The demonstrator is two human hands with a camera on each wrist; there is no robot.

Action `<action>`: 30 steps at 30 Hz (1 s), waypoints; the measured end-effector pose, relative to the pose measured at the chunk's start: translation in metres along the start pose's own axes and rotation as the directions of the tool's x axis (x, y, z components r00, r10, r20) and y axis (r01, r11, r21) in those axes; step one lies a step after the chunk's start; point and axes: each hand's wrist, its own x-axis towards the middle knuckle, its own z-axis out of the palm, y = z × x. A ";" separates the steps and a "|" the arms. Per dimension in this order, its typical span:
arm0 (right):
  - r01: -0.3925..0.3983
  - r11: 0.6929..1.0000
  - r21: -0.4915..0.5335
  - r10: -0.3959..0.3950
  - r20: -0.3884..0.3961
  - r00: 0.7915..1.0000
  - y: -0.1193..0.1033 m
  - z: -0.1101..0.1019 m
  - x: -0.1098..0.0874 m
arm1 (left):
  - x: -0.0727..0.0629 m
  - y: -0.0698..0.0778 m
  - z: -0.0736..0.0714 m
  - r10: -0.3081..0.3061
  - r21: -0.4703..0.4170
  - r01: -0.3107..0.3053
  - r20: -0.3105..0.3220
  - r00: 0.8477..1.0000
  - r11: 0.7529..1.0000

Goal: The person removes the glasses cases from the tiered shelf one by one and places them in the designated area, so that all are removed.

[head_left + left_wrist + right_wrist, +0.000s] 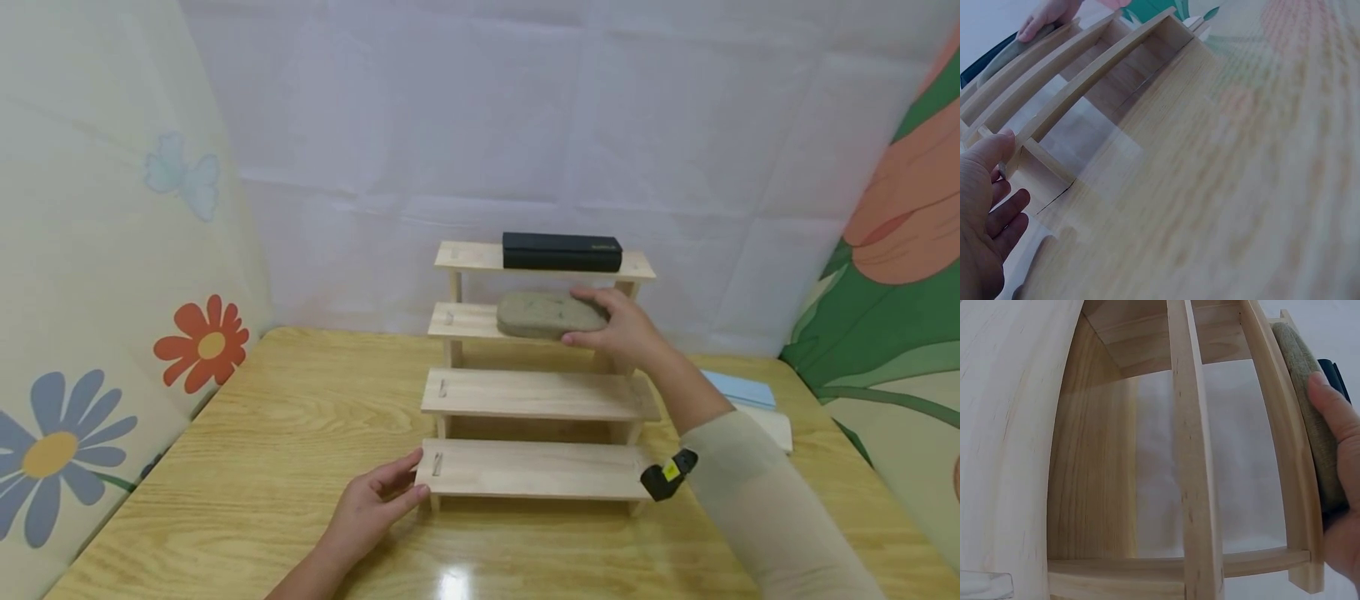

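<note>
A pale wooden stepped rack (pixel 540 393) stands on the table. My left hand (pixel 369 510) holds the left end of its lowest step; in the left wrist view the thumb (pixel 999 149) lies along the board's edge and the lower fingers are loosely bent. On the second step from the top lies an olive-green glasses case (pixel 547 313), rounded and fabric-like. Its right end is gripped by my right hand (pixel 619 327), thumb at the front and fingers behind. In the right wrist view the case (pixel 1307 394) rests along the step's edge, with the palm partly covering it.
A long black case (pixel 561 252) with small gold lettering sits on the top step. Right of the rack, behind my forearm, lie a light-blue flat item (pixel 738 389) and a white one (pixel 772 427). A white cloth (pixel 465 125) hangs behind the table (pixel 315 400).
</note>
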 end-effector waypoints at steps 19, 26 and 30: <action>-0.019 0.999 0.043 0.021 -0.038 0.999 0.007 -0.010 -0.019 | -0.001 0.000 0.001 -0.012 -0.007 0.012 -0.011 1.000 1.000; -0.024 0.998 0.050 0.026 -0.043 0.999 0.015 -0.021 -0.034 | 0.000 0.000 0.001 -0.020 -0.022 0.020 -0.005 1.000 1.000; -0.026 0.998 0.056 0.029 -0.052 0.998 0.020 -0.028 -0.043 | 0.000 0.000 0.001 -0.026 -0.016 0.026 -0.006 1.000 1.000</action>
